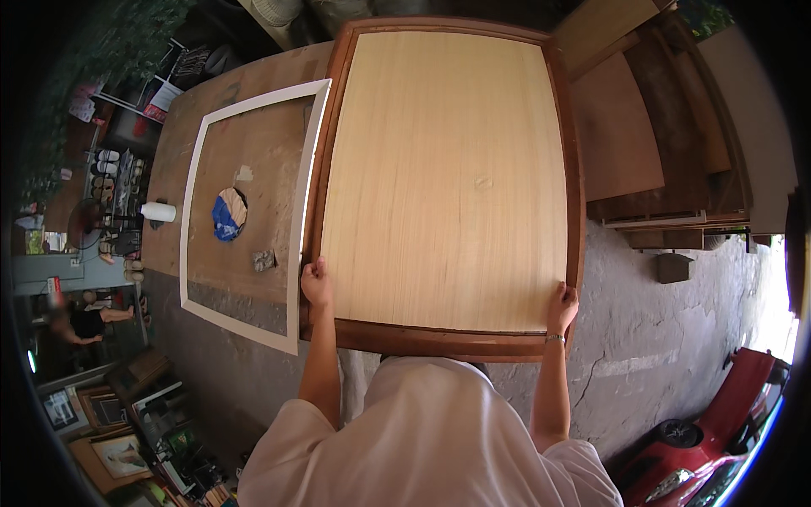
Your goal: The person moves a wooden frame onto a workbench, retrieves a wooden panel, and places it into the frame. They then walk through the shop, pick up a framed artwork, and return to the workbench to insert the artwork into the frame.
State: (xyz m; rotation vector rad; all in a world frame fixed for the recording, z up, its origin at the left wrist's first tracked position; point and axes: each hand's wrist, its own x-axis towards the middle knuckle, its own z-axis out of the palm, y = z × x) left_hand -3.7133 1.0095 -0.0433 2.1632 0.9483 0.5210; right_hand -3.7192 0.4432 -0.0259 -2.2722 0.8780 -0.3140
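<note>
A large dark brown wooden frame [439,342] with a pale wood-grain panel [443,182] set inside it lies in front of my body. My left hand [318,284] is closed on the frame's left side near its lower corner. On the opposite side my right hand [562,308] is closed on the frame's right side, its thumb by the panel's edge. The fingertips of both hands are partly hidden. Directly left of the brown frame is an empty white frame [245,325], slightly tilted.
Both frames overlie a worn brown tabletop [173,152]. A white bottle [159,212], a round blue-and-tan thing [229,215] and a crumpled grey piece [264,260] lie there. Wooden boards [612,127] lean at right. A red car [688,439] stands lower right; another person [84,323] is far left.
</note>
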